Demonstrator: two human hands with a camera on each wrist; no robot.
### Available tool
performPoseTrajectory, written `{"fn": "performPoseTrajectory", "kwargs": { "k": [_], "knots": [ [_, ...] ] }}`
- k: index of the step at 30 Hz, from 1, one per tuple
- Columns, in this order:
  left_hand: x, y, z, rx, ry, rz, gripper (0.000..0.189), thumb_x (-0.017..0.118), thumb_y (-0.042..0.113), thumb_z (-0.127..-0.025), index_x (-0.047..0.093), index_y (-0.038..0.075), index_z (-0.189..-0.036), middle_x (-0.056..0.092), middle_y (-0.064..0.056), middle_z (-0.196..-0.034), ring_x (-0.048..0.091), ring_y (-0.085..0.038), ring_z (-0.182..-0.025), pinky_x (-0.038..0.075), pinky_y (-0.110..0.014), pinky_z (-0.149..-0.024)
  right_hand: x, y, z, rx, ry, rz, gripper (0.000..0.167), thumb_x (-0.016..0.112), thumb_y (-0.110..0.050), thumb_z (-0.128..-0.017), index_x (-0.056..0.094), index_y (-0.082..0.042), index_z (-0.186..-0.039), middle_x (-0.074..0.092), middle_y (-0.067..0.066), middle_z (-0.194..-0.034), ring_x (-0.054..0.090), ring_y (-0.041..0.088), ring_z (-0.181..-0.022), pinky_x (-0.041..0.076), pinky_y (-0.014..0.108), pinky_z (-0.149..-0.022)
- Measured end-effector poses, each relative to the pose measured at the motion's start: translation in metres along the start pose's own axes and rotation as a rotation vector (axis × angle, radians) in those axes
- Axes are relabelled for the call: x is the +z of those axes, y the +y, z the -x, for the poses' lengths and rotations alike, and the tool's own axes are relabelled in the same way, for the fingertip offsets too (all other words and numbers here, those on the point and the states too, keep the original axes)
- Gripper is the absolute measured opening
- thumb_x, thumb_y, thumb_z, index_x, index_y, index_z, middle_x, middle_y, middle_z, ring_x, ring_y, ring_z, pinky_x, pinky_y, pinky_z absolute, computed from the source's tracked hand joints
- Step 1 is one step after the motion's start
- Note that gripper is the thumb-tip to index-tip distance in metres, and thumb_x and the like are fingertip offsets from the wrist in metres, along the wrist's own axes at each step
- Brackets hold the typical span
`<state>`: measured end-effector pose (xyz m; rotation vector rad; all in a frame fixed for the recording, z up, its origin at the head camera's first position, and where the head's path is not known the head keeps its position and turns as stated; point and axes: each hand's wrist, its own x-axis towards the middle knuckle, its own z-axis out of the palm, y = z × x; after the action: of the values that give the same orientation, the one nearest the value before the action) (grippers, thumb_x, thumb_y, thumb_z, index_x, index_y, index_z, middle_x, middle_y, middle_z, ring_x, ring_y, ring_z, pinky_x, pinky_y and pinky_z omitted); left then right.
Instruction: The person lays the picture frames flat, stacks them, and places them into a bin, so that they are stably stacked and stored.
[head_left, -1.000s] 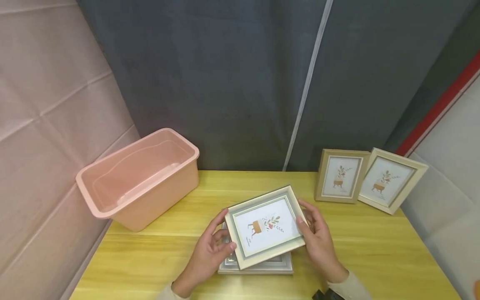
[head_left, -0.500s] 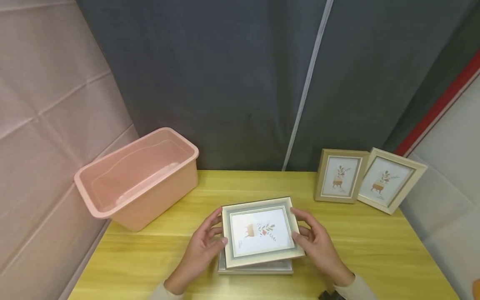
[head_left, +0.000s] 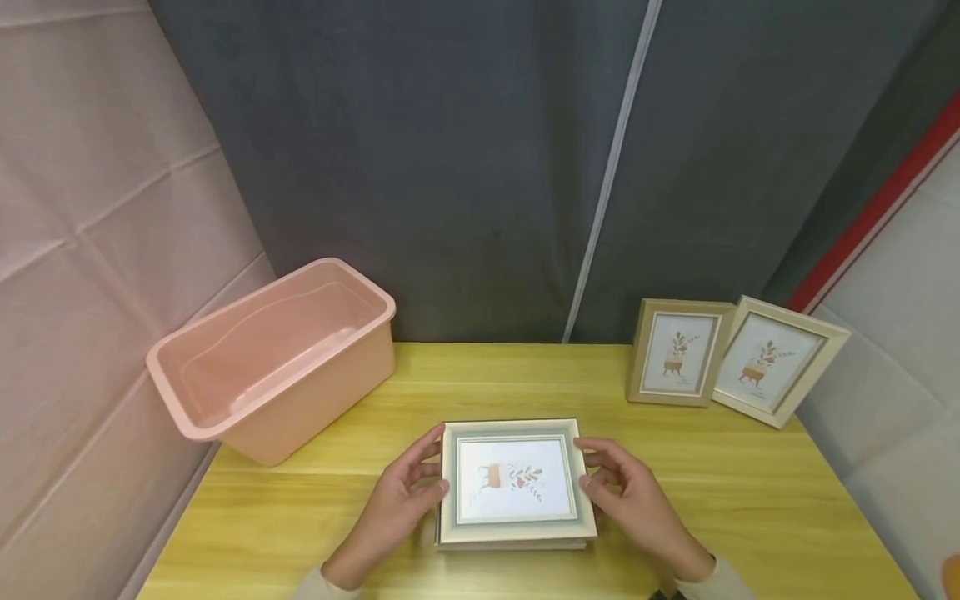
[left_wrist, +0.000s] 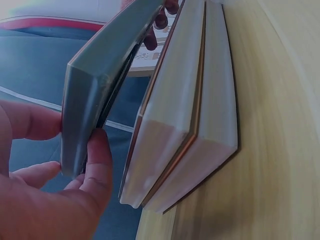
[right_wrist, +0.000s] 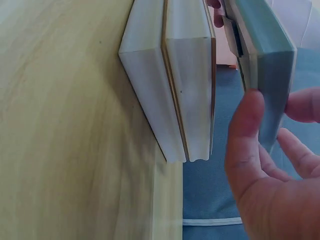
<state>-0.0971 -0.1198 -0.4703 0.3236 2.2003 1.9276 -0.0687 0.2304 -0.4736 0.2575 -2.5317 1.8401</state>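
A cream and grey-blue picture frame (head_left: 517, 479), its flower print turned sideways, is held level between both hands. My left hand (head_left: 397, 504) pinches its left edge, thumb near and fingers along the side. On the opposite edge my right hand (head_left: 637, 500) pinches it the same way. Two pale frames (left_wrist: 192, 115) lie stacked on the table beneath it, and a gap shows between them and the held frame (right_wrist: 275, 60) in both wrist views. From the head view the held one hides most of the stack.
A pink plastic bin (head_left: 315, 392) stands at the back left of the wooden table (head_left: 420, 383). At the back right, a tan picture frame (head_left: 681, 354) and a cream picture frame (head_left: 780, 362) stand upright side by side. A dark curtain (head_left: 420, 167) hangs behind.
Both hands have brought the held frame down and toward me, turning it from a slant until it lines up with the stack below. The bin and the standing frames have stayed put.
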Motion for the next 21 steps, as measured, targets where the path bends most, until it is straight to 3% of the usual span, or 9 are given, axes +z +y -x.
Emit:
{"fn": "performPoseTrajectory", "kwargs": {
  "k": [8,14,21],
  "knots": [
    [-0.0004,-0.0026,-0.0026,-0.039,0.058,-0.072,0.071,0.076,0.006,-0.094,0.05,0.023,-0.158,0.061,-0.018,-0.145,0.062,-0.026,-0.114,0.059,-0.021,-0.091,0.0042,0.0047,0.0006,0.069,-0.047,0.035,0.051,0.075,-0.012,-0.098,0.06,-0.014,-0.146,0.065,0.022,-0.129,0.07,0.013,-0.085,0.061,0.03,-0.06],
    [-0.0005,-0.0045,-0.0039,-0.034,0.055,-0.105,0.072,0.077,0.006,-0.093,0.049,0.02,-0.159,0.061,-0.018,-0.145,0.061,-0.026,-0.114,0.059,-0.019,-0.091,0.0042,0.0052,0.0009,0.093,-0.065,0.058,0.055,0.078,-0.012,-0.095,0.059,-0.017,-0.147,0.062,0.022,-0.134,0.068,0.014,-0.087,0.058,0.027,-0.059],
    [0.0004,-0.0036,-0.0051,-0.028,0.08,-0.136,0.071,0.078,0.005,-0.092,0.052,0.02,-0.157,0.062,-0.019,-0.146,0.063,-0.025,-0.11,0.062,-0.022,-0.081,0.0028,0.0056,0.0006,0.001,-0.091,0.089,0.059,0.079,-0.01,-0.094,0.057,-0.012,-0.149,0.06,0.021,-0.133,0.065,0.01,-0.089,0.056,0.023,-0.055]
  ]
}}
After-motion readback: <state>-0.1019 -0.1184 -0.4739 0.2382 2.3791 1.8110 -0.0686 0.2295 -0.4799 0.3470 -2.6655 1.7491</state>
